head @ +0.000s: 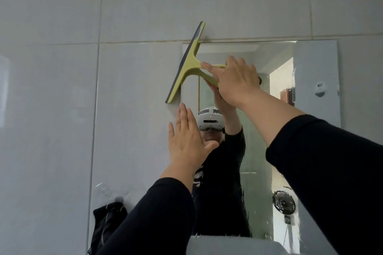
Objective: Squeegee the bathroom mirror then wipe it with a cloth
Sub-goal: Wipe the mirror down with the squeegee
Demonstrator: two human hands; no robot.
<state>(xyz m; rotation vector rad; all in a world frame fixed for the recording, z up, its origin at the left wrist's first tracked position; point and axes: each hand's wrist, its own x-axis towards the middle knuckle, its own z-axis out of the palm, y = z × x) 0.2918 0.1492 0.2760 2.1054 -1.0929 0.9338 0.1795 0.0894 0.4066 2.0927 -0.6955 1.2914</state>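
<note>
Tiles (62, 109) of pale grey cover the wall, and the mirror (315, 80) hangs on them. Below its left edge a dark cloth (107, 219) hangs from a hook. At the mirror's top left corner the right hand (236, 80) grips the handle of the green squeegee (186, 64), whose blade lies tilted across the mirror's left edge. The left hand (186, 141) presses flat against that left edge, fingers straight.

Right hand (234, 80) grips green squeegee (187, 62) at mirror's (317, 68) top-left corner; left hand (186, 138) flat.
</note>
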